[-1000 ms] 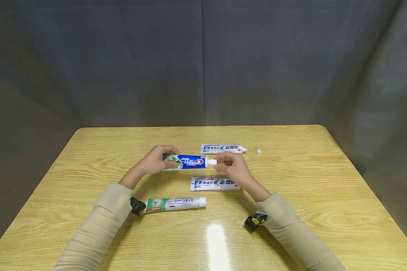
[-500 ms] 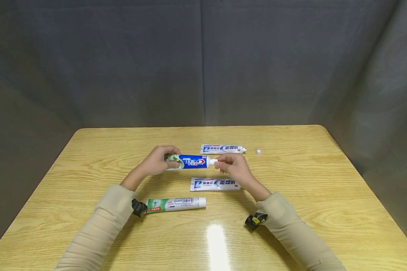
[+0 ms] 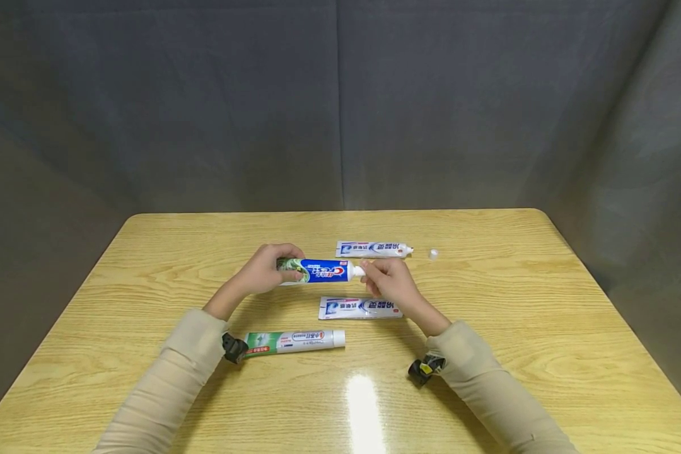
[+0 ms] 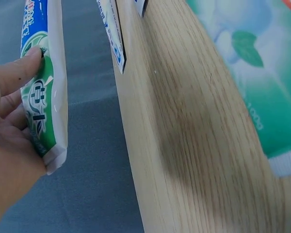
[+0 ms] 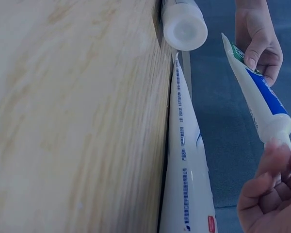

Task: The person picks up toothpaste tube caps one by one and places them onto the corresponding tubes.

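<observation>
At the far left of the head view, a beige sleeve [image 3: 167, 381] leads up to the left hand [image 3: 265, 270]. Its grip is closed round the flat end of a blue-and-green toothpaste tube [image 3: 325, 271], thumb on the printed face and the other fingers behind. Below that wrist sits a black wrist camera [image 3: 235, 348], with a green-and-white tube [image 3: 295, 342] just beside it, lying on the tabletop [image 3: 522, 302], its white cap [image 3: 338, 338] pointing right.

The blue-and-green tube is held above the tabletop between the 2 hands, nearly level, its lettering upside down from the wearer's side. Past it to the right lie 2 white-and-blue tubes: the nearer tube [image 3: 359, 308] partly covered at its right end by the right arm, the farther tube [image 3: 370, 250] with a narrow tip facing right.

The right hand [image 3: 394, 282] has its grip drawn in to a pinch, thumb and fingers on the white tip [image 3: 358, 271] of the blue-and-green tube. Farthest right, a small white cap [image 3: 434, 254] rests near the farther tube's tip, apart from it.
</observation>
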